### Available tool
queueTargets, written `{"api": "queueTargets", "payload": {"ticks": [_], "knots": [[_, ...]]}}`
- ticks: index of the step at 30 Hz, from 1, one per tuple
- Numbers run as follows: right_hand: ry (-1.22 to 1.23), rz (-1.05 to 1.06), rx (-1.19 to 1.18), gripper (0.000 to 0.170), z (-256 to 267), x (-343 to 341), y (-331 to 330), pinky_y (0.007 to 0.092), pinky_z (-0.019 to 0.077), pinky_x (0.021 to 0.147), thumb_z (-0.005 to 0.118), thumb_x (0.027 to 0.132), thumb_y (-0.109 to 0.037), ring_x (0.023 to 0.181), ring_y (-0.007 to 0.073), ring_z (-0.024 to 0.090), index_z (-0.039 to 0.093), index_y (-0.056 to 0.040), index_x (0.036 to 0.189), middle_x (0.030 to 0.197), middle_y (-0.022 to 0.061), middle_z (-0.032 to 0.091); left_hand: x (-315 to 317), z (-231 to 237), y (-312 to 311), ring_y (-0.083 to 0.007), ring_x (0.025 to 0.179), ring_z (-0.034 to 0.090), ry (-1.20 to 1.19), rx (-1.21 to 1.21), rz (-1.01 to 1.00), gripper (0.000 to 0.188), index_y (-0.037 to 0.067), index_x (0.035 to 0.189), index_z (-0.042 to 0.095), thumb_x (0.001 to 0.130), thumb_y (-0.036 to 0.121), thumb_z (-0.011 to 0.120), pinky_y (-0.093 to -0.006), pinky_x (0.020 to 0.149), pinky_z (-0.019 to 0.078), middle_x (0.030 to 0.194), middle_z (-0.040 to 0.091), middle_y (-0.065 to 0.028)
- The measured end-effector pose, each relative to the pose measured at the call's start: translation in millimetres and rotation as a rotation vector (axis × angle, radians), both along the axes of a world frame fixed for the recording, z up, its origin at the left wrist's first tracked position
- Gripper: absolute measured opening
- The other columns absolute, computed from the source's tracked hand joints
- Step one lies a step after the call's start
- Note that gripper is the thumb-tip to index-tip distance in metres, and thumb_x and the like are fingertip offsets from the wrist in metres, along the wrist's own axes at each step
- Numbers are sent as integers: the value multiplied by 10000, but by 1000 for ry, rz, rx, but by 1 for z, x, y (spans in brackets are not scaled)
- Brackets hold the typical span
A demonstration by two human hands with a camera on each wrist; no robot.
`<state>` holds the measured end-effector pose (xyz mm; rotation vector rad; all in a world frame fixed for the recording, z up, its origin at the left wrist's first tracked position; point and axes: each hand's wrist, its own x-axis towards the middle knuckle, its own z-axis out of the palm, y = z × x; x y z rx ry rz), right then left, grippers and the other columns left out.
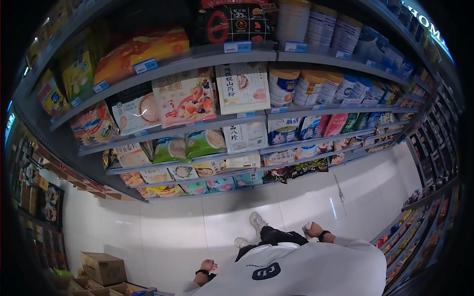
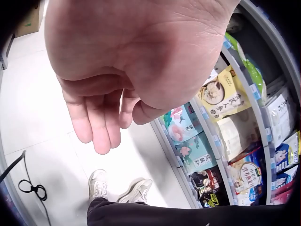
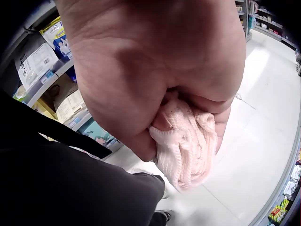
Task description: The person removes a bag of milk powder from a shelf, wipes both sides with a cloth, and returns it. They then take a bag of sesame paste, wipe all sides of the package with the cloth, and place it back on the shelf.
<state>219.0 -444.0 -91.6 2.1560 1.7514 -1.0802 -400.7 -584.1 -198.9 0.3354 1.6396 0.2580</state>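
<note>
My right hand (image 3: 160, 70) grips a crumpled pale pink cloth (image 3: 186, 146) with a ribbed texture, its folds bulging out below the curled fingers. Seen from the head, the right hand (image 1: 313, 230) hangs beside my dark trousers, a bit of the cloth showing at the fingers. My left hand (image 2: 136, 52) hangs loosely with slightly bent fingers and nothing in it. It appears low at my other side in the head view, a black band at the wrist. Nearest to the left hand in its wrist view are shelved packets, among them a light blue packet (image 2: 195, 153).
A long shelf unit (image 1: 182, 56) curves across the front, stocked with bagged cereals, powders and tins (image 1: 309, 86). Pale floor tiles (image 1: 173, 222) lie between it and me. A cardboard box (image 1: 102, 268) stands behind on the left, and another rack (image 1: 419, 237) lines the right.
</note>
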Motion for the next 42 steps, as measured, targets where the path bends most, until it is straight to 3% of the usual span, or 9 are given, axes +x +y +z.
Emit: {"api": "queueTargets", "payload": {"ticks": [7, 15, 21, 24, 30, 34, 37, 38, 42], "knots": [[-33, 74, 203, 392, 11, -12, 82, 451, 550, 832, 628, 782, -423, 924, 388, 686, 703, -59, 909, 936, 205, 717, 14, 0, 24, -283, 691, 714, 51, 110, 120, 679, 8, 1472, 97, 932, 44, 506, -365, 556, 568, 917, 699, -229], [58, 104, 66, 388, -8, -8, 102, 427, 552, 816, 630, 778, -413, 919, 372, 688, 706, -58, 915, 950, 198, 720, 23, 28, 64, -275, 668, 716, 418, 272, -132, 850, -1, 1469, -17, 871, 42, 586, -356, 588, 577, 855, 698, -211], [178, 239, -29, 343, -78, 10, 112, 455, 542, 828, 626, 775, -284, 928, 391, 683, 650, -79, 1048, 915, 203, 709, 44, 46, 56, -345, 786, 725, 375, 163, -49, 789, -48, 1469, 186, 816, 137, 588, -409, 762, 573, 901, 684, -301], [116, -295, 301, 598, -52, 2, 107, 515, 532, 811, 563, 878, -222, 933, 457, 672, 259, -100, 1377, 889, 287, 675, 40, -13, 67, -451, 1154, 605, 414, 173, -531, 649, -109, 1322, 468, 820, 278, 609, -459, 982, 495, 1083, 669, -329], [78, -240, 152, 374, -78, 39, 129, 497, 547, 818, 561, 857, -196, 934, 436, 679, 529, -20, 1186, 950, 259, 692, 62, 103, 111, -398, 1126, 638, 534, 11, -386, 550, -89, 1277, 483, 831, 216, 579, -446, 949, 515, 1066, 670, -327], [-103, -36, -293, 363, -155, 70, 147, 439, 524, 939, 610, 825, -202, 1085, 368, 655, 610, -71, 1164, 1148, 217, 678, 36, 74, 115, -398, 1104, 642, 689, 44, -360, 444, -73, 1167, 587, 836, 222, 561, -449, 950, 516, 1112, 666, -303], [-329, 775, -260, 416, 10, 45, 184, 445, 555, 878, 603, 786, -143, 1006, 398, 671, 591, 10, 1173, 1012, 248, 695, 25, 61, 104, -378, 1011, 683, 633, -50, -360, 329, -36, 1010, 678, 840, 219, 558, -448, 885, 540, 1009, 700, -271], [-227, -149, -29, 448, 4, 49, 191, 467, 552, 852, 594, 799, -151, 986, 408, 673, 532, -12, 1221, 997, 254, 693, 22, 65, 104, -383, 963, 694, 569, -98, -412, 318, -27, 928, 717, 838, 242, 573, -456, 850, 548, 946, 711, -263], [-294, -156, 417, 293, 108, 67, 252, 537, 517, 755, 534, 911, -148, 916, 427, 668, 475, -105, 1194, 984, 235, 687, 38, 119, 93, -273, 571, 693, 534, -87, -419, 235, -43, 798, 672, 871, 119, 518, -370, 575, 558, 685, 690, -174]]}}
